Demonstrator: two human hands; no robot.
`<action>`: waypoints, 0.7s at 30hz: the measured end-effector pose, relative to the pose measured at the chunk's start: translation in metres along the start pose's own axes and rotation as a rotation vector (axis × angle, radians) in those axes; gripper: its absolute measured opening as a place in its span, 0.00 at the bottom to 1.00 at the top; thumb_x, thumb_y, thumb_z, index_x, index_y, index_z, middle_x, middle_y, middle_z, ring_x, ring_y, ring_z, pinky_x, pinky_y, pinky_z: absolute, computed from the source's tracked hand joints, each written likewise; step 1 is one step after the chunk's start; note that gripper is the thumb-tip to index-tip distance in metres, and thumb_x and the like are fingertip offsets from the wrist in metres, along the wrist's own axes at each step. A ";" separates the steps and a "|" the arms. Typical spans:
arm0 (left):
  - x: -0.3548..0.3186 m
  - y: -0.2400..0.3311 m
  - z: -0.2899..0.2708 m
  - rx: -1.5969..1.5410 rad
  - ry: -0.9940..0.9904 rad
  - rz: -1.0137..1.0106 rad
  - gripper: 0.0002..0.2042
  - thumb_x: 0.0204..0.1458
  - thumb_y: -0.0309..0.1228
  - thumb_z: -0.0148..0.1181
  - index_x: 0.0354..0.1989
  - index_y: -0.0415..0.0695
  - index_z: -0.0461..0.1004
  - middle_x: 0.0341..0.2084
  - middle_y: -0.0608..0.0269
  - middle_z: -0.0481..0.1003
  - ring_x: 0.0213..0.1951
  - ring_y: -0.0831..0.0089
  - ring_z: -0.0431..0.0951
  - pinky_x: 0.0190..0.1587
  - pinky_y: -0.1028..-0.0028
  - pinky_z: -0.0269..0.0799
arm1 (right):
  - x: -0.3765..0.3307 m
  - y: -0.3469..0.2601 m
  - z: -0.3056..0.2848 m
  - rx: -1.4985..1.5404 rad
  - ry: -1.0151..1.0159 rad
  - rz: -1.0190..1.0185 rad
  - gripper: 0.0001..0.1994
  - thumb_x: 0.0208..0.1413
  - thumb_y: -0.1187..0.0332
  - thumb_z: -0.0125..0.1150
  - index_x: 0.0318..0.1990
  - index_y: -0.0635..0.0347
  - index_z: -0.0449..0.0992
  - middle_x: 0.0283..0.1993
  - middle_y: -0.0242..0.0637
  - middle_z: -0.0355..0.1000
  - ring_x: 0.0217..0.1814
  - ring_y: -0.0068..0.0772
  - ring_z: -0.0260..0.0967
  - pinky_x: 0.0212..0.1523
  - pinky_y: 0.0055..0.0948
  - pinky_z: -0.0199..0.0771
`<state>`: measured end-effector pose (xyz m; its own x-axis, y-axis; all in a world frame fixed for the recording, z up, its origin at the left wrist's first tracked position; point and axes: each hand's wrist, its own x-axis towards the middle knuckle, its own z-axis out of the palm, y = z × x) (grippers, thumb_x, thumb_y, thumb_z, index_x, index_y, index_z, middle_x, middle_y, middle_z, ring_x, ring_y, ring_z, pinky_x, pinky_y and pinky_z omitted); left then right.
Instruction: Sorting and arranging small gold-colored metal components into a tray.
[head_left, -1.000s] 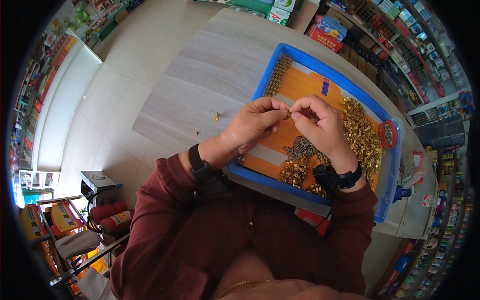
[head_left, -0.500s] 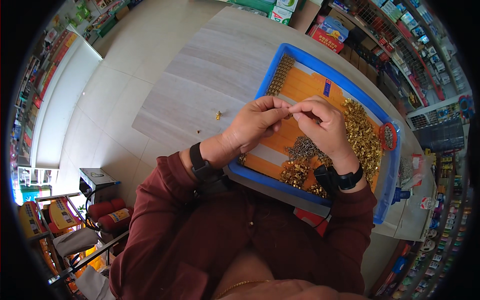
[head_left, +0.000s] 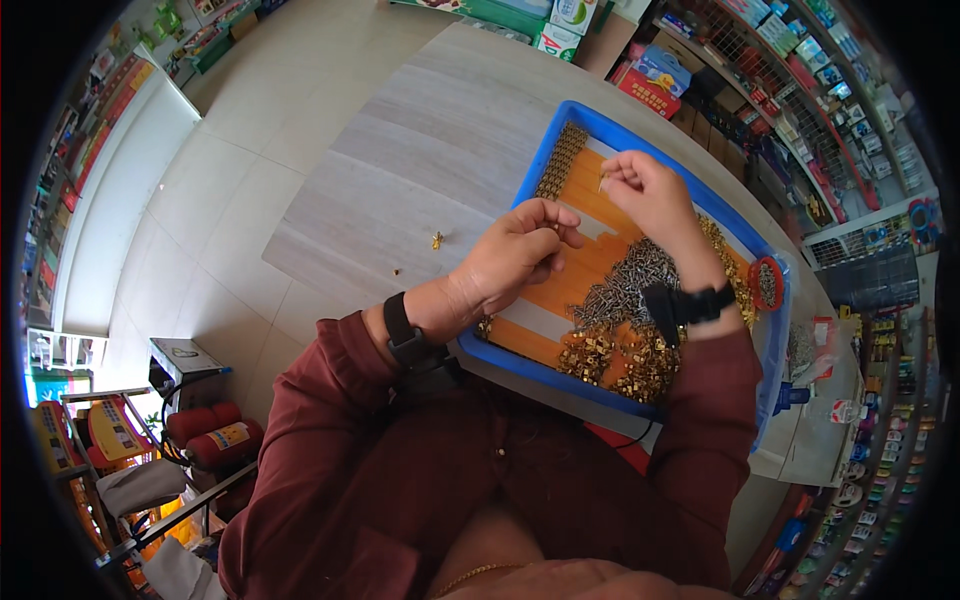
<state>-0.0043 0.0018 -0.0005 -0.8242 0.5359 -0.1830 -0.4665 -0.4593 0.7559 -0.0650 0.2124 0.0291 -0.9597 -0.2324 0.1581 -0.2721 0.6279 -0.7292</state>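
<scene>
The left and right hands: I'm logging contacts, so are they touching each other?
Apart. The head view plainly shows a gap between left hand and right hand, with the orange-and-white sheet visible there.

Person wore a dk maroon long-slv top (head_left: 440,440), plain cloth w/ soft folds. L sleeve (head_left: 310,400) ended in a loosely gathered cuff (head_left: 352,345); R sleeve (head_left: 712,400) matched in colour, stopped short of the wrist. Small round pale btn (head_left: 501,452) sat mid-front. Faint stitched outline (head_left: 378,563), pocket-like, showed on the L chest. Thin gold-col. chain (head_left: 480,572) hung at the neck. L wrist had a blk strap (head_left: 398,318) w/ dk blocky unit; R wrist, a similar blk band (head_left: 708,303) w/ dk boxy pc. L hand (head_left: 512,258) & R hand (head_left: 650,200) were bare.
</scene>
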 end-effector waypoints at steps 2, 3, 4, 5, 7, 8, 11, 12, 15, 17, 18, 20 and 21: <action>0.004 -0.002 -0.004 0.003 -0.051 -0.009 0.11 0.53 0.20 0.44 0.43 0.41 0.67 0.35 0.62 0.72 0.24 0.83 0.66 0.24 0.85 0.61 | 0.021 0.027 0.001 -0.086 0.008 0.051 0.10 0.49 0.71 0.61 0.40 0.62 0.75 0.34 0.34 0.75 0.36 0.26 0.73 0.39 0.24 0.72; 0.006 -0.004 -0.006 -0.006 -0.069 -0.008 0.10 0.53 0.20 0.44 0.43 0.41 0.66 0.35 0.61 0.72 0.24 0.83 0.66 0.25 0.85 0.61 | 0.028 0.038 0.004 -0.135 -0.001 0.083 0.11 0.48 0.69 0.62 0.40 0.61 0.75 0.34 0.36 0.75 0.37 0.28 0.73 0.39 0.26 0.72; 0.006 -0.006 -0.009 -0.015 -0.078 0.000 0.10 0.53 0.20 0.44 0.43 0.41 0.66 0.35 0.60 0.73 0.24 0.82 0.66 0.25 0.85 0.61 | 0.036 0.045 0.008 -0.182 -0.015 0.107 0.12 0.48 0.68 0.62 0.40 0.61 0.75 0.34 0.37 0.76 0.37 0.30 0.74 0.39 0.28 0.73; 0.005 -0.006 -0.009 -0.024 -0.089 0.007 0.09 0.53 0.21 0.44 0.43 0.41 0.66 0.36 0.59 0.73 0.24 0.82 0.66 0.26 0.84 0.62 | 0.043 0.052 0.012 -0.201 -0.023 0.127 0.12 0.48 0.67 0.62 0.40 0.60 0.75 0.34 0.37 0.76 0.38 0.31 0.74 0.40 0.28 0.73; 0.004 -0.005 -0.008 -0.035 -0.078 0.007 0.09 0.53 0.21 0.45 0.42 0.40 0.67 0.35 0.58 0.73 0.23 0.82 0.66 0.25 0.85 0.61 | 0.052 0.058 0.021 -0.238 -0.044 0.172 0.13 0.47 0.66 0.63 0.41 0.59 0.76 0.35 0.37 0.77 0.38 0.32 0.74 0.40 0.29 0.72; 0.003 -0.005 -0.008 -0.040 -0.074 0.007 0.09 0.53 0.21 0.45 0.41 0.40 0.67 0.35 0.58 0.73 0.23 0.82 0.66 0.24 0.85 0.61 | 0.055 0.062 0.024 -0.240 -0.029 0.163 0.13 0.47 0.66 0.63 0.41 0.59 0.76 0.35 0.37 0.77 0.38 0.32 0.74 0.40 0.29 0.72; -0.001 -0.001 -0.002 -0.023 -0.027 -0.007 0.08 0.53 0.21 0.46 0.41 0.40 0.69 0.33 0.59 0.73 0.22 0.83 0.65 0.22 0.86 0.59 | 0.058 0.062 0.031 -0.246 0.027 0.138 0.13 0.47 0.65 0.63 0.40 0.58 0.76 0.35 0.37 0.76 0.38 0.33 0.74 0.40 0.30 0.72; -0.001 0.000 -0.003 -0.010 -0.037 -0.023 0.08 0.53 0.21 0.46 0.41 0.41 0.69 0.33 0.60 0.73 0.23 0.84 0.66 0.21 0.87 0.58 | 0.058 0.062 0.033 -0.249 0.052 0.127 0.12 0.47 0.65 0.63 0.40 0.58 0.76 0.35 0.37 0.76 0.38 0.34 0.74 0.40 0.30 0.72; -0.001 0.000 -0.009 0.020 -0.060 -0.060 0.09 0.53 0.21 0.47 0.41 0.41 0.71 0.32 0.63 0.72 0.24 0.84 0.67 0.21 0.88 0.58 | 0.057 0.060 0.035 -0.266 0.103 0.123 0.11 0.48 0.65 0.63 0.38 0.58 0.76 0.34 0.38 0.76 0.37 0.35 0.74 0.39 0.31 0.72; 0.001 -0.003 -0.011 0.030 -0.069 -0.072 0.09 0.53 0.21 0.47 0.41 0.41 0.71 0.32 0.65 0.72 0.25 0.85 0.68 0.21 0.89 0.58 | 0.057 0.057 0.036 -0.292 0.107 0.129 0.10 0.48 0.63 0.62 0.36 0.58 0.75 0.33 0.38 0.76 0.37 0.36 0.74 0.38 0.31 0.72; 0.001 -0.003 -0.009 0.011 -0.068 -0.053 0.09 0.54 0.21 0.47 0.42 0.41 0.71 0.32 0.65 0.72 0.25 0.84 0.68 0.21 0.89 0.58 | 0.057 0.055 0.036 -0.310 0.098 0.133 0.10 0.48 0.63 0.62 0.35 0.57 0.75 0.32 0.37 0.76 0.36 0.37 0.74 0.38 0.32 0.72; 0.001 -0.003 -0.005 -0.027 -0.064 -0.014 0.09 0.54 0.21 0.47 0.43 0.41 0.70 0.33 0.65 0.72 0.26 0.84 0.69 0.21 0.89 0.59 | 0.057 0.054 0.037 -0.329 0.100 0.132 0.10 0.48 0.62 0.62 0.34 0.57 0.75 0.32 0.37 0.75 0.36 0.38 0.74 0.37 0.32 0.71; 0.001 -0.002 -0.004 -0.031 -0.071 -0.013 0.09 0.55 0.22 0.48 0.43 0.41 0.70 0.33 0.64 0.72 0.25 0.84 0.69 0.21 0.88 0.59 | 0.057 0.055 0.037 -0.331 0.112 0.127 0.10 0.49 0.61 0.61 0.34 0.57 0.75 0.32 0.37 0.75 0.36 0.38 0.74 0.37 0.33 0.71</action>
<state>-0.0050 0.0004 -0.0050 -0.7935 0.5907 -0.1467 -0.4878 -0.4731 0.7336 -0.1324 0.2057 -0.0268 -0.9840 -0.0655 0.1654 -0.1404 0.8569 -0.4961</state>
